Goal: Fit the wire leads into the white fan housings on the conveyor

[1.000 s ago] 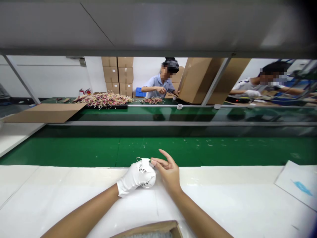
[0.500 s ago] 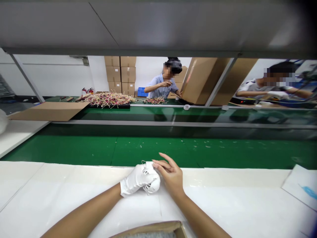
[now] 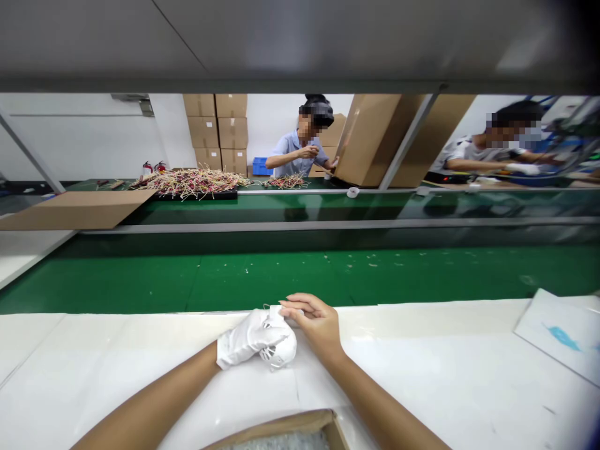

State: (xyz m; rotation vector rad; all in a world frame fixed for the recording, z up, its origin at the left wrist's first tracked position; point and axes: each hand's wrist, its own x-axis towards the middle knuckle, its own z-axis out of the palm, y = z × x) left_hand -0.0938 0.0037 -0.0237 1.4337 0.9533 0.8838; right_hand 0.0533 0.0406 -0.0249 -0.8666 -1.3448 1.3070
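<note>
My left hand (image 3: 244,340), in a white glove, is wrapped around a white slotted plastic housing (image 3: 284,350) with a rounded body. A narrower white part sticks up at its top, and a thin wire or string loops beside it. My bare right hand (image 3: 315,322) comes in from the right, thumb and fingertips pinched together at that upper part. Exactly what the right fingertips grip is partly hidden. Both hands are above the white work surface (image 3: 412,369), close to its far edge.
An open cardboard box (image 3: 335,425) sits at the near edge. Beyond the surface runs a green conveyor belt (image 3: 262,281). Across it are a heap of wires (image 3: 192,182), a flat cardboard sheet (image 3: 79,209) and two co-workers. A white sheet with a blue mark (image 3: 557,331) lies right.
The right hand's raised finger has come down, and its fingers are now closer together at the housing's top. The left hand keeps its hold. The whole view has shifted slightly.
</note>
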